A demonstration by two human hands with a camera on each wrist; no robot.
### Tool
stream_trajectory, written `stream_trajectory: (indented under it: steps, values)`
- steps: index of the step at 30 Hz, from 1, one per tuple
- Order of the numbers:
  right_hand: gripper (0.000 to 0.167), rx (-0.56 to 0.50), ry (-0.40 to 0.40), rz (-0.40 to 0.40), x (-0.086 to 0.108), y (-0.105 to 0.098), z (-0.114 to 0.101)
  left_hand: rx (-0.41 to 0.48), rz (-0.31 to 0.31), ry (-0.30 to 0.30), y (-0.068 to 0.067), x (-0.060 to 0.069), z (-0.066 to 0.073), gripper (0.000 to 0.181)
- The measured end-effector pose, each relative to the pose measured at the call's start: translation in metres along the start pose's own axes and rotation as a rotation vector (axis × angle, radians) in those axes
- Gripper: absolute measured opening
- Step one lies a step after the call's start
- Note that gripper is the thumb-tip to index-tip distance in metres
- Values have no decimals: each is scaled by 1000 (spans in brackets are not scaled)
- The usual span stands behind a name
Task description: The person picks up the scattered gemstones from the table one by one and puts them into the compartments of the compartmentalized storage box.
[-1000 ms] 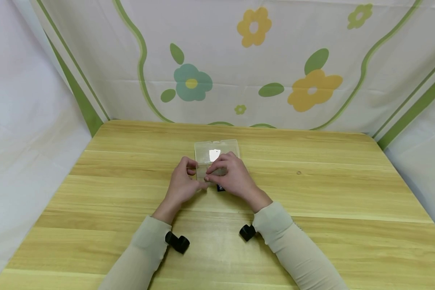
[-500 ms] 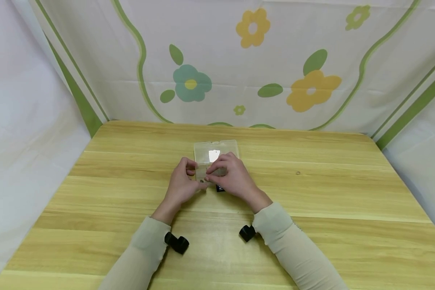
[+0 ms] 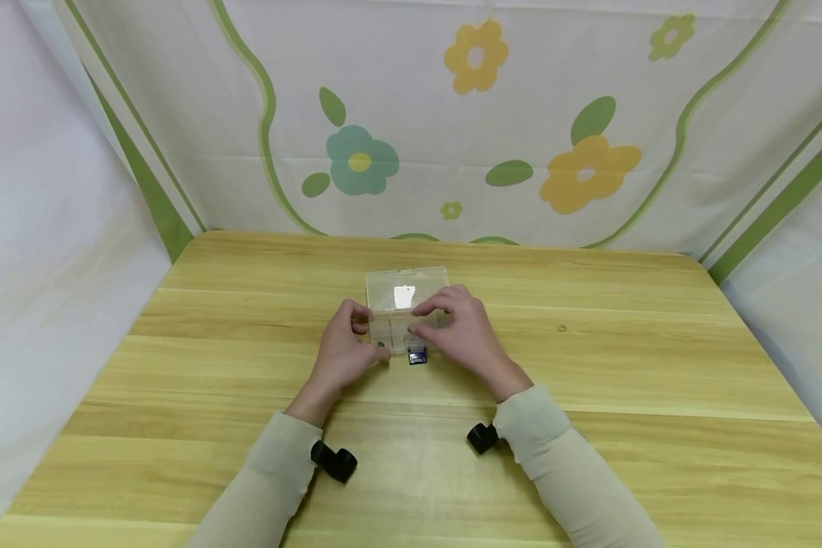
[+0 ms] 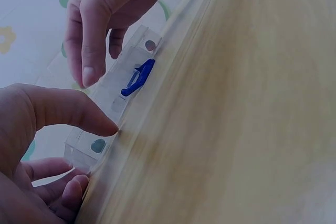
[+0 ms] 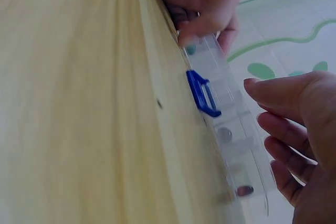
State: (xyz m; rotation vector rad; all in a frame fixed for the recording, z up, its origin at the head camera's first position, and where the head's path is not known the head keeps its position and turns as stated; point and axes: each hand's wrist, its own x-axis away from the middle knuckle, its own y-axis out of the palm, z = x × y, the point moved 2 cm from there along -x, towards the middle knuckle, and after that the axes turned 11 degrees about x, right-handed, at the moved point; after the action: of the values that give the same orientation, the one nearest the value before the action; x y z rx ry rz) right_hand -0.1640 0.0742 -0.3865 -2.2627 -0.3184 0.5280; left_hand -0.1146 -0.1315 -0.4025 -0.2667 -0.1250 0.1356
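Note:
A clear plastic compartment box [image 3: 380, 326] stands on the table with its lid [image 3: 386, 283] raised at the back. My left hand [image 3: 345, 346] grips the box's left end, thumb at the front corner and fingers behind. Inside that end lies a dark teal bead-like piece [image 4: 98, 145]. My right hand [image 3: 462, 331] hovers over the box's right half, thumb and forefinger apart, with nothing visible between them. At the front middle hangs a blue latch [image 5: 203, 94]. Through the wall show a greyish round piece [image 5: 224, 134] and a dark reddish piece [image 5: 245, 190].
A small ring-like object [image 3: 562, 328] lies on the wooden table [image 3: 630, 365], right of the box. Black wrist cameras [image 3: 334, 461] stick out from both sleeves. A flower-printed cloth [image 3: 411, 137] hangs behind the table's far edge.
My right hand has moved right from the left compartments, its fingertips parting and uncovering the latch. A dark piece shows in the left front compartment, unseen a second ago. My left hand stays put.

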Motion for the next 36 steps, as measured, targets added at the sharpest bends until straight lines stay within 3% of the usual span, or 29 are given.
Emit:
stream_trajectory:
  steps: [36]
  values:
    - [17, 15, 204, 97, 8, -36, 55, -9, 14, 10, 2, 2, 1, 66]
